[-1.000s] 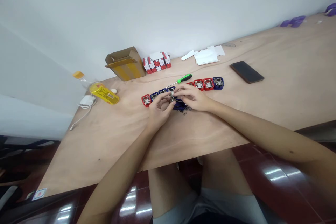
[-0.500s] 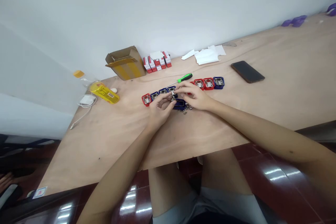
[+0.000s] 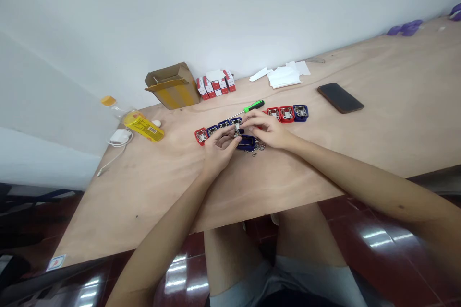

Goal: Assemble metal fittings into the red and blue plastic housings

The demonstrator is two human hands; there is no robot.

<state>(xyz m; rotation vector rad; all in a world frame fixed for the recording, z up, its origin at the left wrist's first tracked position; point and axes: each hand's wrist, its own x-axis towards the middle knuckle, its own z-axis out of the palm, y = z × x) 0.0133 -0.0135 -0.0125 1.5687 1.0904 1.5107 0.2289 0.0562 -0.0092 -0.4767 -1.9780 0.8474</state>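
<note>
left hand: grip pinching small silver metal latch above mid plywood surface | right hand: grip pressed together on same latch | in far row: red and blue plastic-framed metal latches | still heaped nearer: dark blue plastic frames

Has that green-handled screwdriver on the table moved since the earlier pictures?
No. The green-handled screwdriver keeps the same gap from the black smartphone; only the whole view has shifted slightly.
</note>
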